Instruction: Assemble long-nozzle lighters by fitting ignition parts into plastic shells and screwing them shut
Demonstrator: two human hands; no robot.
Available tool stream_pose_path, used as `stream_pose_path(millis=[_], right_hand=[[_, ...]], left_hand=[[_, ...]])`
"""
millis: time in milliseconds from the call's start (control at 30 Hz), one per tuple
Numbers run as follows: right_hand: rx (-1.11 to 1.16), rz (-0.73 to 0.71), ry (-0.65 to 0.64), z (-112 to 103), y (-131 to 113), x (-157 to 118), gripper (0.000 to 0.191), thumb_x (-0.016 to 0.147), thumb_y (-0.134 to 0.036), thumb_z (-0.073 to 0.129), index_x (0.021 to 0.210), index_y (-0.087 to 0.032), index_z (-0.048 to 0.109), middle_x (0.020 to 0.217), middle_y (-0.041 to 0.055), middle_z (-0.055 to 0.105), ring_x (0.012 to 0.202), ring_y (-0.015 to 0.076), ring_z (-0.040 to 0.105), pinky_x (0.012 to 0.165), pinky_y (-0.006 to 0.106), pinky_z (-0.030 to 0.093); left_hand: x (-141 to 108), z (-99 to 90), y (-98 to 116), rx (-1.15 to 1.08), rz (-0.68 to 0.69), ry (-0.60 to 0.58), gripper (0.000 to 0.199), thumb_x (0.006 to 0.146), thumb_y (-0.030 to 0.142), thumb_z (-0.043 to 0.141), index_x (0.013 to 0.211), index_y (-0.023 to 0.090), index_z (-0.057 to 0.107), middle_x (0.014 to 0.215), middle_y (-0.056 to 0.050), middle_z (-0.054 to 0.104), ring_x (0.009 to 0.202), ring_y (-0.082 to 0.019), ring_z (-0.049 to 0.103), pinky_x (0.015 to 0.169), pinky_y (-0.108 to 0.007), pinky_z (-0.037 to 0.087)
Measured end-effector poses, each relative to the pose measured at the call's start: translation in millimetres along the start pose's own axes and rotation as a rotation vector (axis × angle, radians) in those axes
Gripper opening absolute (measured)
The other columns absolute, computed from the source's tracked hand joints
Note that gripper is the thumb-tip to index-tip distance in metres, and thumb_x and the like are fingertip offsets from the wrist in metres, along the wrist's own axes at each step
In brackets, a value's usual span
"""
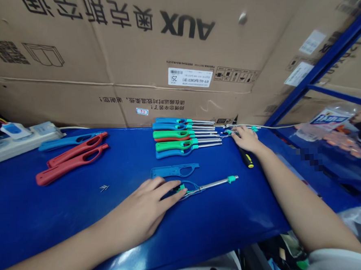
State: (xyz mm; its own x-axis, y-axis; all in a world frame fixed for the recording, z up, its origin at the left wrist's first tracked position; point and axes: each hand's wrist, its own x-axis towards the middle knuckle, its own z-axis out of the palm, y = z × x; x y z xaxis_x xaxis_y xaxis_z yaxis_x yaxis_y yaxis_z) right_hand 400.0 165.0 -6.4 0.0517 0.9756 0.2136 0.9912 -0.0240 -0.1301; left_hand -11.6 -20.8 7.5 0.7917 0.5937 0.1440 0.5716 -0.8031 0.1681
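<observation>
An AUX carton (186, 26) is towering beyond the blue desk (82, 226); the left hand (142, 204) is lying half-curled on a steel-tubed lighter (214, 184), the right hand (245, 140) half-curled at a thin wire (229, 128), grip unclear.

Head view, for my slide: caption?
Left hand at a lighter's metal barrel, beside a blue handle shell; right hand by a thin wire.

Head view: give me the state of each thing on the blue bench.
Left hand, resting on the bare barrel.
Bare lighter barrel, no grip fitted.
Right hand, fingers on a thin wire.
Blue lighter grip, empty, lying flat.
Red lighter grip, empty, lying flat.
Assembled lighter, lying in a row.
Screwdriver, lying unheld.
</observation>
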Motion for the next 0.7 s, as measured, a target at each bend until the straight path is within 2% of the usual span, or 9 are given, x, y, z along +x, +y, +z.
stream_pose_path(millis=[133,333,467,700], right_hand=[[-0.001,0.008,0.006,-0.8,0.6,-0.4,0.040,0.096,-0.041,0.040,0.123,-0.025,0.065,0.135,0.0131,0.059,0.126,0.0382,0.050,0.106,0.062,0.037],[0.008,0.028,0.006,1.7,-4.7,0.1,0.041,0.098,-0.040,0.040,0.126,-0.026,0.065,0.137,0.0127,0.060,0.133,0.0381,0.046,0.111,0.070,0.026],[0.028,0.061,0.019,2.9,-8.8,1.5,0.040,0.097,-0.039,0.043,0.123,-0.021,0.067,0.136,0.0160,0.059,0.134,0.0379,0.046,0.114,0.070,0.022],[0.074,0.074,0.037,6.0,-6.9,4.2,0.038,0.096,-0.040,0.048,0.119,-0.020,0.070,0.140,0.0167,0.058,0.134,0.0371,0.048,0.113,0.072,0.021]], left_hand=[[-1.7,1.6,-1.4,0.016,0.011,-0.026,0.062,0.094,0.007,0.046,0.152,0.028,0.042,0.152,-0.007,0.050,0.125,-0.032,0.051,0.101,-0.049,0.047],[-0.3,0.9,-1.2,0.010,0.025,-0.013,0.059,0.094,0.007,0.044,0.150,0.026,0.045,0.151,-0.006,0.051,0.123,-0.031,0.052,0.100,-0.048,0.047],[0.2,0.3,-0.6,0.014,0.024,-0.003,0.059,0.094,0.006,0.044,0.150,0.026,0.045,0.151,-0.006,0.052,0.121,-0.031,0.053,0.099,-0.047,0.048],[0.2,0.3,-1.2,-0.005,0.028,0.021,0.061,0.093,0.006,0.046,0.150,0.027,0.046,0.149,-0.006,0.053,0.121,-0.030,0.053,0.098,-0.045,0.048]])
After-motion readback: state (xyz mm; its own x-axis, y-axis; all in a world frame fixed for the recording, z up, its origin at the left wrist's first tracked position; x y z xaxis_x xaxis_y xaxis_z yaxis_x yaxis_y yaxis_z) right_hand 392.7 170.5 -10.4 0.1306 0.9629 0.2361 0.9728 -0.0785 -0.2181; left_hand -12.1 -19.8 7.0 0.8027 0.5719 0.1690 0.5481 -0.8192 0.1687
